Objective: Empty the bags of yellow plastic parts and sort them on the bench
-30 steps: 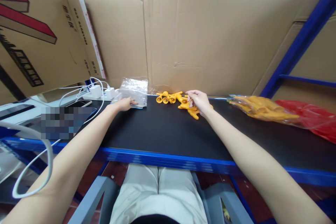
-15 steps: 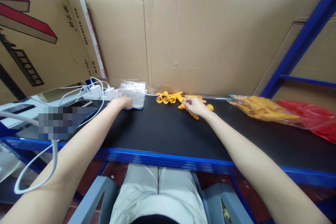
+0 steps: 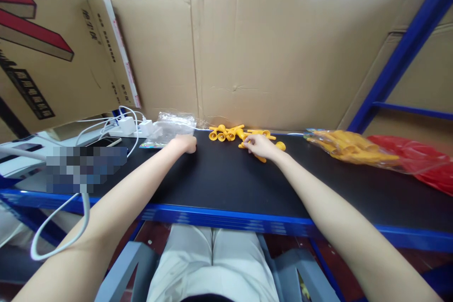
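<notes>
Several yellow plastic pieces with flared, cup-like ends and narrow stems (image 3: pixel 221 136) lie in a loose row along the back of the black tabletop (image 3: pixel 219 184). My right hand (image 3: pixel 261 146) is over the right part of this group, fingertips pinched on one yellow piece (image 3: pixel 242 145) that it partly covers. My left hand (image 3: pixel 186 143) is closed, its fingers curled under and out of sight, so what it holds, if anything, is hidden. Just behind it lies a clear plastic bag (image 3: pixel 175 125), flat on the table.
On the right lie a clear bag of yellow pieces (image 3: pixel 348 145) and a red bag (image 3: pixel 410 155). White chargers and cables (image 3: pixel 126 125) and a phone (image 3: pixel 102 142) crowd the left. Cardboard (image 3: pixel 247 56) walls the back; a blue metal edge (image 3: pixel 226 219) runs along the front.
My left hand has moved right, off the clear plastic bag, and its fingers have closed. My right hand stays at the yellow pieces with little movement. The view has shifted slightly.
</notes>
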Available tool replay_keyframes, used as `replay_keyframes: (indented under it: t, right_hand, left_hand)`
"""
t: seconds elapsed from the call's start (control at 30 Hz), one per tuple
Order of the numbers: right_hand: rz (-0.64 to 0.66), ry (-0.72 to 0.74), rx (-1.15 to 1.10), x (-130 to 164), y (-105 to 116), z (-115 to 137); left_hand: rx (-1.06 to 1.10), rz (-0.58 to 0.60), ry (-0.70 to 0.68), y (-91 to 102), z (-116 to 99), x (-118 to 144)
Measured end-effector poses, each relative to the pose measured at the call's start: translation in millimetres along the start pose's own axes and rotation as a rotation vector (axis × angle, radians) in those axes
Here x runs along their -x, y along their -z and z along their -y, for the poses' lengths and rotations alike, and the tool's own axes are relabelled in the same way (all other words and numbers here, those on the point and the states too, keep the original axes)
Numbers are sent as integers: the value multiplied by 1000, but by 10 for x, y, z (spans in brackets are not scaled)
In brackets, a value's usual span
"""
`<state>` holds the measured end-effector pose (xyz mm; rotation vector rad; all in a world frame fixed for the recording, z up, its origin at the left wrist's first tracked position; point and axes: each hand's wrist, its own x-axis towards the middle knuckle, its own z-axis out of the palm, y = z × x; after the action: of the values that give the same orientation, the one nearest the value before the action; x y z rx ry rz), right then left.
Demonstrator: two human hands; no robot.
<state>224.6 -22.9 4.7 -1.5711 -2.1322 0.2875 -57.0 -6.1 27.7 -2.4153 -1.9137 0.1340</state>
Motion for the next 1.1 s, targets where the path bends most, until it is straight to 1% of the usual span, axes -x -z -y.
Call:
replay_keyframes:
  t: [0.1, 0.23, 0.37, 0.5, 0.6, 0.8, 1.1]
  right_hand:
    - [4, 4, 12, -5, -3, -8]
    - [15, 1, 17, 1, 7, 3]
    - [17, -6, 21, 6, 15, 9]
    - [14, 8, -5, -13, -1, -28]
    - [7, 14, -32, -32, -15, -69]
    - [-15, -30, 30, -35, 5, -104]
    - [-17, -30, 89, -32, 16, -125]
  left_hand:
    - [-30, 104, 61, -12, 90, -69]
    - [-53, 126, 84, -16, 129, -111]
    - [-50, 98, 107, -73, 107, -126]
    - [-34, 38, 138, -165, 109, -122]
    - [-25, -19, 165, -221, 145, -108]
    - [-16, -104, 184, -289, 249, -110]
    - [-10, -142, 196, -307, 257, -110]
